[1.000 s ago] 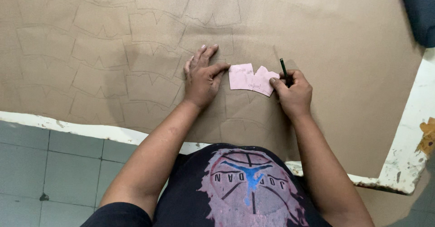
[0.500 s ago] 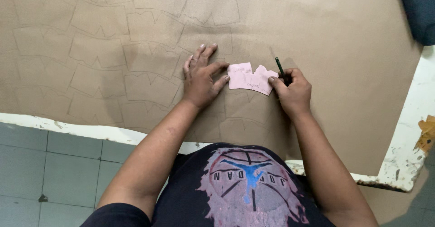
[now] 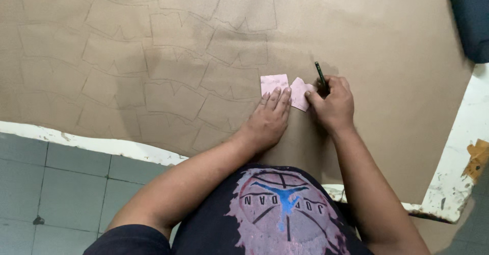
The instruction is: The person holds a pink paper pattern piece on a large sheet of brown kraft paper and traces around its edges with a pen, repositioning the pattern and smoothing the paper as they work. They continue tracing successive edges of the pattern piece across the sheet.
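Observation:
A small pink paper template (image 3: pixel 279 85) lies on a large brown sheet (image 3: pixel 214 41) that carries several traced pencil outlines of the same shape. My left hand (image 3: pixel 268 118) lies flat with its fingertips pressing on the template's lower edge. My right hand (image 3: pixel 333 104) grips a dark pencil (image 3: pixel 320 75) at the template's right side, its index finger touching the pink edge.
The brown sheet covers a white worktable whose chipped edge (image 3: pixel 86 144) runs along the front, with a corner (image 3: pixel 448 204) at the right. Grey floor tiles (image 3: pixel 56 183) lie below left. A dark blue object (image 3: pixel 471 16) sits at the upper right.
My left hand has slid right from beside the template onto it, fingers now on the pink paper. The right hand with the pencil stays at the template's right edge.

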Motion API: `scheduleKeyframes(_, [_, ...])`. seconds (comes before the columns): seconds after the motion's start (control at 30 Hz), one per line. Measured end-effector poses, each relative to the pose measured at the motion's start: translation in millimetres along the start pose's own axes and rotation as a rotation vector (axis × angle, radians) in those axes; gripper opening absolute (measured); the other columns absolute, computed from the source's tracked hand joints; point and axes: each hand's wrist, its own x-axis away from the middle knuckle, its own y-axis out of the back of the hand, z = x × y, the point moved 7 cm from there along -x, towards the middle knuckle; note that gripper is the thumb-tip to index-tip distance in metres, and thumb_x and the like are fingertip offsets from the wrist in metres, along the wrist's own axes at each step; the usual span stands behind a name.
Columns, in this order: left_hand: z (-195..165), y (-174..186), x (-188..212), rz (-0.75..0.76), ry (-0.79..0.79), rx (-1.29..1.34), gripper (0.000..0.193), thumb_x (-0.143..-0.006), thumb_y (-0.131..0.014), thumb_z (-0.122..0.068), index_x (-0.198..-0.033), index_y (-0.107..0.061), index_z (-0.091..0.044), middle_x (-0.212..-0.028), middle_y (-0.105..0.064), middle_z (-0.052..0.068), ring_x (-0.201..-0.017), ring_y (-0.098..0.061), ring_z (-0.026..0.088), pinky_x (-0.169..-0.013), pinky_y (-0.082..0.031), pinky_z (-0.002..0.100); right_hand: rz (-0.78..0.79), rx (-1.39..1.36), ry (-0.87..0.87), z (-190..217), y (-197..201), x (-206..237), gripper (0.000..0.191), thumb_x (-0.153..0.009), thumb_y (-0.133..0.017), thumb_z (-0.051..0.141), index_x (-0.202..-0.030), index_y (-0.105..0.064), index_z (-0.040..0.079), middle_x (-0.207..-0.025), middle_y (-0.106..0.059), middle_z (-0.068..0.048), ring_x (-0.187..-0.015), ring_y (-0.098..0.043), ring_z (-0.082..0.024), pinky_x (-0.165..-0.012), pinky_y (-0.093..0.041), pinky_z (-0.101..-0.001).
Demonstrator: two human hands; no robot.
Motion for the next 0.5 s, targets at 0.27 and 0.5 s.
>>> scheduleKeyframes(0.27, [-16,-39,1,0.192,-0.022,-0.308,0.057,-0.088,-0.049,-0.019,-0.132,-0.053,0.017,-0.144,-0.048,0.034,-0.132,-0.050,0.047,-0.112,-0.039,0.054,0.285,-0.245,0.234,92,-6,-16,0.016,-0.101,-0.067,0.018,-0.108,-0.073,0.004,-0.098,-0.069,-0.015,-0.092,-0.067,-0.030,-0.078,-0.054,-0.0386])
scheduleKeyframes(0.5, [-22,-65,14,0.241,-0.087,-0.061,0.032,-0.089,-0.054,-0.014,-0.108,-0.070,0.005,-0.106,-0.069,0.027,-0.098,-0.064,0.041,-0.088,-0.047,0.053,0.545,-0.040,0.432,123,-45,-18,0.020,-0.094,-0.068,0.026,-0.089,-0.072,0.007,-0.086,-0.072,-0.015,-0.086,-0.066,-0.038,-0.077,-0.051,-0.0479])
